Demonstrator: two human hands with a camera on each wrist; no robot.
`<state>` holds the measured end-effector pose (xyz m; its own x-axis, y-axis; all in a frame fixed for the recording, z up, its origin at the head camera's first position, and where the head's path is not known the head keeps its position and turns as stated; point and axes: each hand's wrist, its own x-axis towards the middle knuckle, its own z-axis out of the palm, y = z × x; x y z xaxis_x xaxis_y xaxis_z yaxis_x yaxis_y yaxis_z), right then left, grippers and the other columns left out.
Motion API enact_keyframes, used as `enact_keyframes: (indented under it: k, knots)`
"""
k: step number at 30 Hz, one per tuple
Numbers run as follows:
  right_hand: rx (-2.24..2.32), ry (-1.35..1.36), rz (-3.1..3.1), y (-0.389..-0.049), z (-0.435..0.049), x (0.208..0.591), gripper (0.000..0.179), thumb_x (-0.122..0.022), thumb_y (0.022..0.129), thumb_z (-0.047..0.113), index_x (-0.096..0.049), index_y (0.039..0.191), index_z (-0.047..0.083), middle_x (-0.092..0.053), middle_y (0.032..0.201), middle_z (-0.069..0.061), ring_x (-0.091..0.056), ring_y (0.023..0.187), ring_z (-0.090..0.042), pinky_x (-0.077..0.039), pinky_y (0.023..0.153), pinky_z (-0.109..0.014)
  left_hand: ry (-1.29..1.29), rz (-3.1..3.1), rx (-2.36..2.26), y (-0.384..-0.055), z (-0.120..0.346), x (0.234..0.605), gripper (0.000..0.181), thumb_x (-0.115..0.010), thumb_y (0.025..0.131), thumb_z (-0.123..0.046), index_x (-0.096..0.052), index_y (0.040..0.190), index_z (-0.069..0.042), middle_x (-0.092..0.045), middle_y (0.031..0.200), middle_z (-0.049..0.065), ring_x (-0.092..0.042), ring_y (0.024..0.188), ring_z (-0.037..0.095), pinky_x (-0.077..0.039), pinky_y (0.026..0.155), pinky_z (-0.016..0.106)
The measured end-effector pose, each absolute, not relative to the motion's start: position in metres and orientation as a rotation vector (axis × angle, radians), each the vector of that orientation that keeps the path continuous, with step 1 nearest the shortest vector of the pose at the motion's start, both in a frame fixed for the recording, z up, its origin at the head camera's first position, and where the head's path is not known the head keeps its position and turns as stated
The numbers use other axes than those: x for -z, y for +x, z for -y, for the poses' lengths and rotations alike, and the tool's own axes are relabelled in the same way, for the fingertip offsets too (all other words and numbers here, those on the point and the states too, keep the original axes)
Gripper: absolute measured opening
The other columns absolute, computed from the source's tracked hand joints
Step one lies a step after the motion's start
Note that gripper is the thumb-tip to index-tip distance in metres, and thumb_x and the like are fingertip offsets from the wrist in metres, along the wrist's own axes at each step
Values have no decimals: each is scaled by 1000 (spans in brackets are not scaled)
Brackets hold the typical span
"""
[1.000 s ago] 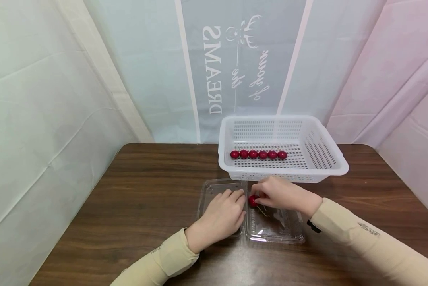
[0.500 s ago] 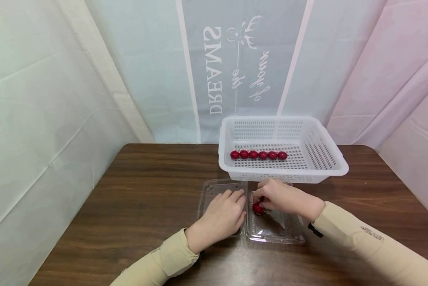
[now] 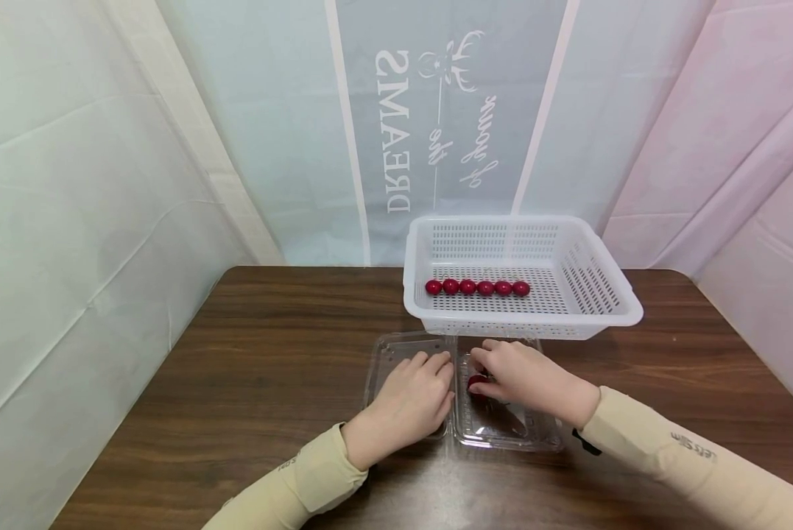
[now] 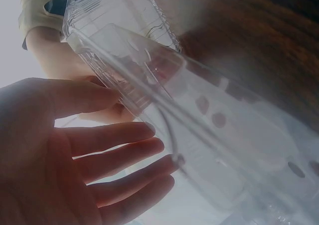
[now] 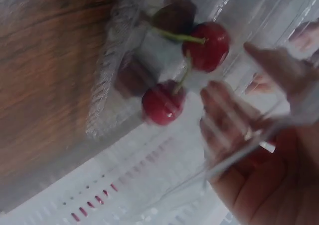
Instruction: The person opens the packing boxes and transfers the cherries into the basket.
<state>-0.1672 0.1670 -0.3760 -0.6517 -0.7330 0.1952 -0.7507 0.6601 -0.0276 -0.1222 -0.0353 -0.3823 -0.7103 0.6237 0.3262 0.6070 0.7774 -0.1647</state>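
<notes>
A clear plastic clamshell box lies opened out on the table, hinge side between my hands. My left hand rests on its left half; in the left wrist view that hand has its fingers extended along the plastic. My right hand is inside the right half. Two red cherries with green stems, an upper cherry and a lower cherry, lie there beside its fingertips. In the right wrist view the thumb and fingers stand apart, with no cherry pinched between them. The head view shows one cherry, partly hidden by the hand.
Behind the box stands a white slotted plastic basket with a row of several cherries on its floor. Dark wooden table stretches left and right, and a pale curtain hangs at the back.
My right hand has brought a cherry slightly toward me within the right half, and its fingers have loosened from it. My left hand has stayed in place.
</notes>
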Motion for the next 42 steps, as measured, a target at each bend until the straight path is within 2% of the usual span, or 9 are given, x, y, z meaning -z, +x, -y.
enact_keyframes:
  k: [6,13,23,35,42]
  knots:
    - [-202,1164,2778,-166,-164,376,29,-77,76,31,-57,72,11,-48,58,6,-46,48,-7,-38,45,-25,-934,2611,-63,-122,35,382,31,-61,87,-31,-66,108,-9,-63,120,4,-60,94,19,-51,72,31]
    - [-276,1180,2837,-167,-163,381,26,-76,78,29,-57,67,16,-47,58,8,-42,50,-1,-37,47,-20,-943,2617,-60,-121,34,381,30,-61,87,-30,-66,108,-9,-63,120,4,-60,94,19,-51,73,31]
    - [-285,1166,2950,-161,-162,373,19,-78,75,26,-67,78,12,-57,66,4,-47,56,-3,-43,50,-23,-944,2621,-47,-122,35,380,30,-61,87,-31,-66,108,-9,-63,121,5,-60,95,19,-52,73,32]
    - [-304,1138,2984,-160,-163,375,18,-79,73,16,-67,85,10,-57,71,2,-48,57,-4,-42,50,-23,-944,2609,-47,-122,36,381,30,-62,87,-31,-66,107,-9,-63,120,5,-60,94,19,-52,72,31]
    - [-391,1134,2993,-163,-164,377,22,-80,71,11,-66,88,7,-63,74,1,-54,62,-4,-47,54,-23,-945,2617,-47,-121,36,381,30,-61,87,-31,-66,106,-9,-63,120,5,-60,95,19,-52,72,31]
